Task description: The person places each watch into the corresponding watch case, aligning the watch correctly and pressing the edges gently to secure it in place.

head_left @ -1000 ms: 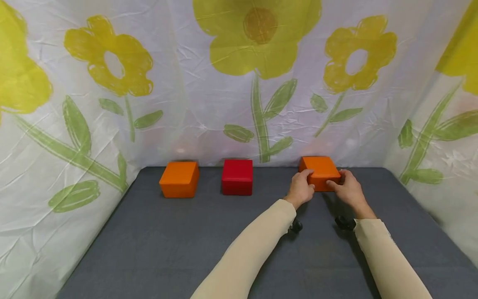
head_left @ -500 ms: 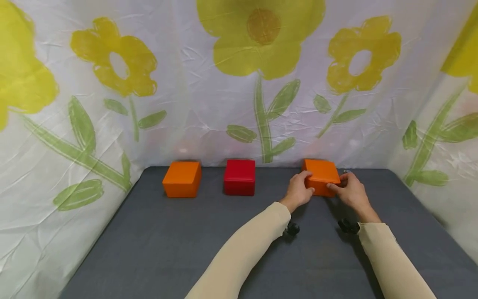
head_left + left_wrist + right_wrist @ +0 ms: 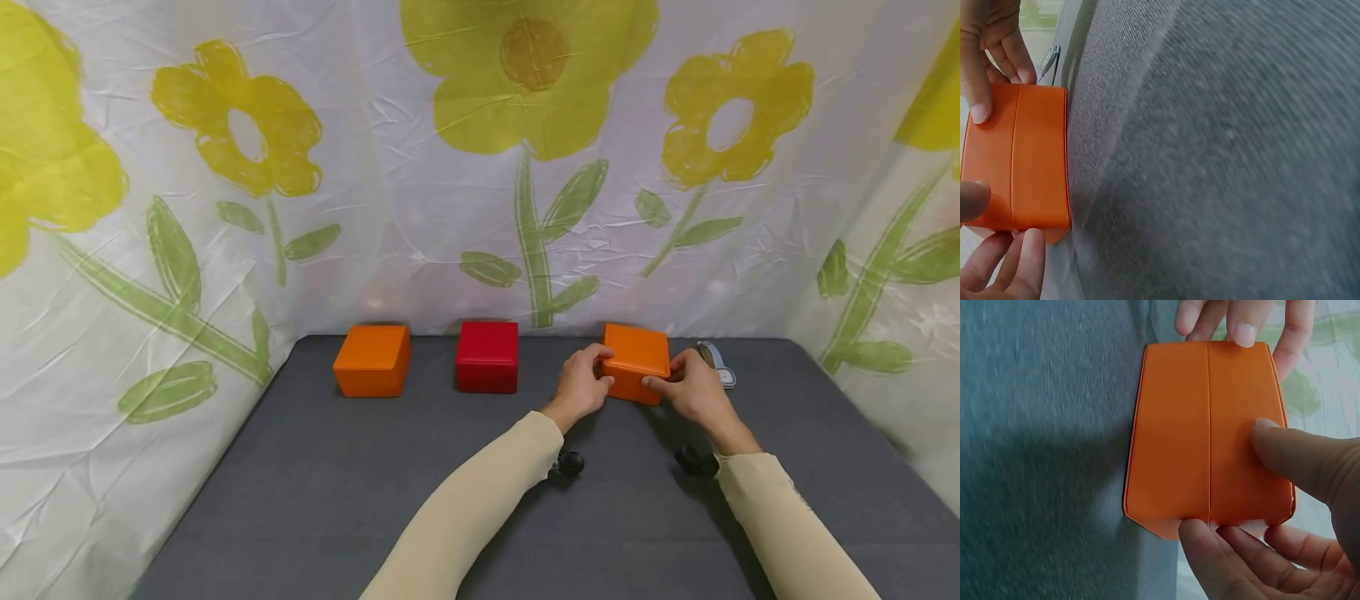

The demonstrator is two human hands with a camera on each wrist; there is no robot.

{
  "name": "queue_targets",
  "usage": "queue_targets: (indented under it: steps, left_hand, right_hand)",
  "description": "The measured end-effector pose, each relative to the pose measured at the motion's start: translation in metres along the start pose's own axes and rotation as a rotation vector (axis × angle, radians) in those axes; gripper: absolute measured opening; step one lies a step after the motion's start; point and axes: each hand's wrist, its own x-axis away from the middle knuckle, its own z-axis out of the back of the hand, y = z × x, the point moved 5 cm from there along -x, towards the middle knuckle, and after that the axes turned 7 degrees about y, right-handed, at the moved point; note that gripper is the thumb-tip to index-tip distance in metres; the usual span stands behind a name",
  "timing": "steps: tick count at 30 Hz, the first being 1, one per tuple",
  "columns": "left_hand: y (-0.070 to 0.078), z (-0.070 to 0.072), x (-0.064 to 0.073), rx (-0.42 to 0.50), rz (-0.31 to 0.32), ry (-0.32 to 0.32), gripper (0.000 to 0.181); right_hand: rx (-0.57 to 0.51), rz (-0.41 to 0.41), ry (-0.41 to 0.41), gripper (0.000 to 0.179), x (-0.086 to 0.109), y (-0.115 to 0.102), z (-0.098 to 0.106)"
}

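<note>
At the back right of the table, an orange box [image 3: 636,350] with a lid seam across its front sits slightly turned. My left hand [image 3: 579,383] grips its left side, thumb on the front face. Its right side is held by my right hand [image 3: 701,390], whose thumb [image 3: 1291,450] presses the front while the fingers curl round the side. In the left wrist view, the same box [image 3: 1019,156] lies between both hands. Just beyond the right hand, a wristwatch [image 3: 717,365] with a pale strap lies on the table, partly hidden by that hand.
A red box [image 3: 487,358] and another orange box [image 3: 372,361] stand along the back edge, left of the hands. The dark grey cloth-covered table [image 3: 300,500] stretches in front. A flowered curtain [image 3: 405,250] rises behind it and at both sides.
Both hands have drawn the right-hand orange box nearer and slightly leftward, turning it a little. The wristwatch behind it has come into view. The other two boxes stay put.
</note>
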Motion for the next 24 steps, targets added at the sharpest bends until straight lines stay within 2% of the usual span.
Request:
queue_targets:
  steps: [10, 20, 24]
  left_hand:
    - [-0.004, 0.011, 0.006, -0.037, -0.039, 0.022, 0.03]
    - [-0.005, 0.019, 0.019, -0.03, -0.074, -0.001, 0.028]
    - [-0.006, 0.021, 0.02, -0.023, -0.076, -0.018, 0.034]
  right_hand:
    - [0.015, 0.004, -0.017, 0.058, 0.011, -0.008, -0.005]
    - [0.009, 0.012, -0.013, 0.057, 0.022, -0.013, -0.008]
    - [0.007, 0.008, -0.026, 0.058, 0.023, -0.014, -0.008]
